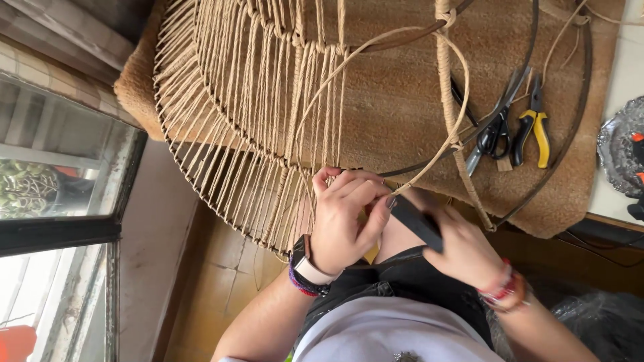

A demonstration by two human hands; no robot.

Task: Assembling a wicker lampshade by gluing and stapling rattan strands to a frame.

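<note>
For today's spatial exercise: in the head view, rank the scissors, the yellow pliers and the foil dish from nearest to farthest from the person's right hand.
1. Scissors: above the right hand, on the brown mat.
2. Yellow pliers: just right of the scissors.
3. Foil dish: at the right edge, off the mat.

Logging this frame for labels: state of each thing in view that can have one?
Left hand: fingers curled, pinching cord at the frame rim.
Right hand: closed around a dark flat tool.
Wire frame: partly wrapped with cord, right side bare.
Loose cord: slack, looping over the frame.
Scissors: lying on the mat, unused; blades unclear.
Yellow-handled pliers: lying idle, handles slightly apart.
</note>
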